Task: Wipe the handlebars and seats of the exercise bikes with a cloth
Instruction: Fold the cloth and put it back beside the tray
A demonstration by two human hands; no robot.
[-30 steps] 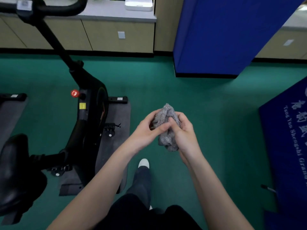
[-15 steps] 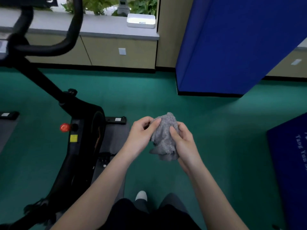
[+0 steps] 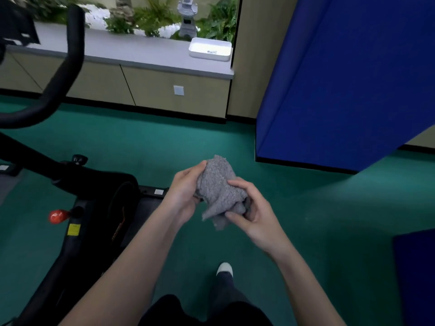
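Grey nubbly cloth (image 3: 217, 189) bunched between left hand (image 3: 183, 196) and right hand (image 3: 255, 215).

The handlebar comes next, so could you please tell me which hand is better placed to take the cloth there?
Probably the left. The handlebar rises at the person's left, and the left hand is nearer; the right hand would have to cross over. Both hands grip the cloth.

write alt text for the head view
The left hand and right hand hold a crumpled grey cloth above a green floor. A black bike stands to their left, its handlebar untouched.
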